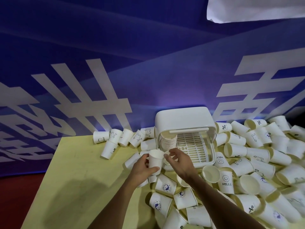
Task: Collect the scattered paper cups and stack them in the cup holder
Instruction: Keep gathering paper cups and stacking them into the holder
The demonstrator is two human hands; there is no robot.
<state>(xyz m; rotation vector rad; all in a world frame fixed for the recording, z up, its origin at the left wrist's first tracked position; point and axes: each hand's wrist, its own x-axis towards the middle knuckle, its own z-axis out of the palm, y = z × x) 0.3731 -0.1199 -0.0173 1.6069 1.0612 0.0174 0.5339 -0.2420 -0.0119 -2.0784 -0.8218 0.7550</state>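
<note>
A white cup holder (184, 119) with a raised lid stands at the back of the yellow table (74, 171). A stack of nested cups (168, 142) lies on its side in the holder's left part, on a slotted tray. My left hand (142, 169) grips an upright white paper cup (155, 160) just in front of the holder. My right hand (179, 162) hovers beside that cup, fingers curled over the rim of another cup; whether it holds that one is unclear. Several loose paper cups (244, 162) lie scattered around.
Cups pile thickly on the right and front of the table and in a row along the back left (115, 138). A blue banner with white characters (82, 96) hangs behind the table. The table's left part (69, 187) shows bare yellow surface.
</note>
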